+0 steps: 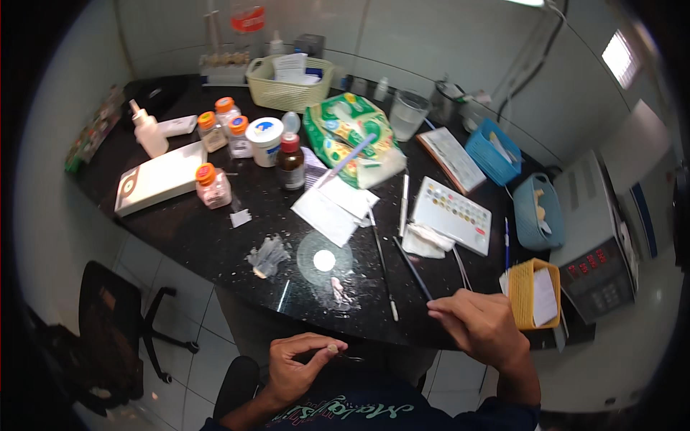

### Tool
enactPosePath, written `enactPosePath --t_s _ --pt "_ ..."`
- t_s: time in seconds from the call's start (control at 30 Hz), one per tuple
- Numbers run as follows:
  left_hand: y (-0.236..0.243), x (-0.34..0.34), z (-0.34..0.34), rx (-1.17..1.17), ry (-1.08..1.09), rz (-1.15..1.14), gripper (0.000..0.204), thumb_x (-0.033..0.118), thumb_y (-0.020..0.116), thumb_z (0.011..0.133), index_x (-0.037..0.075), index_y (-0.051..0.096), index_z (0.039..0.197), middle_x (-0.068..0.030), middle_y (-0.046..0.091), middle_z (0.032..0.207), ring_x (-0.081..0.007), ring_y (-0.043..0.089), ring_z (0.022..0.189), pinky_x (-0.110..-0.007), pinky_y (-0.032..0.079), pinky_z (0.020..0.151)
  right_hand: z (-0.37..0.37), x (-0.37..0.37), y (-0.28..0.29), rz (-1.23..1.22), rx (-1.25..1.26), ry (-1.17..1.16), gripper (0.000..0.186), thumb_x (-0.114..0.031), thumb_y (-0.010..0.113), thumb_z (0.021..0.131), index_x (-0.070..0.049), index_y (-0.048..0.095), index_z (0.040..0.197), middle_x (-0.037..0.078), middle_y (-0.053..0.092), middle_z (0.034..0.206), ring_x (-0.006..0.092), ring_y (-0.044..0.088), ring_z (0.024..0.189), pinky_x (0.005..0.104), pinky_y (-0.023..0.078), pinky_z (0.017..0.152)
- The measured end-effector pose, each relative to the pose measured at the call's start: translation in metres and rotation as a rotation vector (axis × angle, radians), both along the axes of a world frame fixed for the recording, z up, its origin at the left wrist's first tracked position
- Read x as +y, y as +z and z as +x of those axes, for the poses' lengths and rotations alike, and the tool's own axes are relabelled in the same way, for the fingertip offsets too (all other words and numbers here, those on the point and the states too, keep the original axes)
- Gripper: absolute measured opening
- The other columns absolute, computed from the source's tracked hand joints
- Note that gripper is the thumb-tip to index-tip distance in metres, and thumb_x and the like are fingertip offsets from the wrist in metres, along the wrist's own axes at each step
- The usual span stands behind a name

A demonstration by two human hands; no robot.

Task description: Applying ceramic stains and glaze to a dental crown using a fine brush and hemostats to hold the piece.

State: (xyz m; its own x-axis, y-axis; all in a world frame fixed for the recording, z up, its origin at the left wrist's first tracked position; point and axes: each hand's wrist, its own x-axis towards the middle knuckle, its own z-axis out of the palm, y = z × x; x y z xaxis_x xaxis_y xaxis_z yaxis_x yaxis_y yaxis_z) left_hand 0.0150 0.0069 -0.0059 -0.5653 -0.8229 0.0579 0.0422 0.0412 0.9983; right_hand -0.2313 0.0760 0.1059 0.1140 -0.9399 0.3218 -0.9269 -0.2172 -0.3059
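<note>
My left hand (pixel 296 365) is near the table's front edge, thumb and fingertips pinched on a small pale piece (pixel 333 348). A thin metal prong juts out to the right of those fingertips; its kind is too small to tell. My right hand (pixel 483 325) is closed around the near end of a slim dark stick-like tool (pixel 413 270). The tool slants away toward a crumpled white tissue (pixel 425 241). Beside the tissue lies a white palette case (pixel 451 215) with rows of coloured dots. A long thin brush (pixel 383 266) lies left of the dark tool.
On the black table (pixel 215 248) are a crumpled grey wrap (pixel 268 256), white papers (pixel 327 215), a brown bottle (pixel 290 169) and orange-capped jars (pixel 213 188). A green packet (pixel 348 133) lies behind. A yellow basket (pixel 525 298) and a control-panel machine (pixel 593 266) stand right.
</note>
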Motion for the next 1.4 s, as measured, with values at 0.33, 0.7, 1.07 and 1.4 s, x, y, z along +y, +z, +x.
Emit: enactPosePath --t_s 0.33,0.7,1.07,1.4 --pt "-0.008 0.008 -0.011 0.072 0.024 0.150 0.005 -0.001 0.062 0.082 -0.005 0.066 0.083 -0.0138 0.066 0.078 -0.0178 0.064 0.072 -0.027 0.052 0.069 -0.023 0.093 -0.025 -0.287 -0.188 -0.650 0.007 -0.007 0.068 0.079 -0.002 0.064 0.079 0.005 0.060 0.067 0.0118 0.055 0.051 0.0236 0.042 0.045" --pt "0.002 0.033 -0.047 -0.055 -0.299 -0.025 0.017 0.015 0.066 0.080 -0.001 0.068 0.085 -0.0152 0.065 0.074 -0.0201 0.064 0.067 -0.024 0.051 0.065 -0.154 0.273 -0.050 -0.492 -0.218 -1.438 0.015 -0.011 0.057 0.087 -0.001 0.064 0.096 0.008 0.065 0.079 0.0147 0.062 0.078 0.0271 0.048 0.072" --pt "0.013 0.095 -0.147 -0.115 -0.813 -0.055 0.010 -0.001 0.065 0.077 -0.002 0.070 0.086 -0.0136 0.069 0.084 -0.0195 0.068 0.074 -0.026 0.053 0.068 -0.236 0.263 -0.073 -0.108 -0.182 -1.260 0.016 -0.008 0.052 0.088 -0.002 0.065 0.095 0.012 0.064 0.093 0.0238 0.061 0.077 0.0323 0.046 0.071" --pt "0.021 0.170 -0.242 0.088 -1.054 0.021 0.009 -0.003 0.061 0.080 -0.004 0.067 0.086 -0.0199 0.062 0.109 -0.0193 0.067 0.080 -0.028 0.055 0.071 -0.246 0.275 -0.065 0.024 -0.439 -1.074 0.016 -0.010 0.054 0.086 0.001 0.065 0.092 0.010 0.063 0.084 0.0178 0.059 0.073 0.0299 0.046 0.069"
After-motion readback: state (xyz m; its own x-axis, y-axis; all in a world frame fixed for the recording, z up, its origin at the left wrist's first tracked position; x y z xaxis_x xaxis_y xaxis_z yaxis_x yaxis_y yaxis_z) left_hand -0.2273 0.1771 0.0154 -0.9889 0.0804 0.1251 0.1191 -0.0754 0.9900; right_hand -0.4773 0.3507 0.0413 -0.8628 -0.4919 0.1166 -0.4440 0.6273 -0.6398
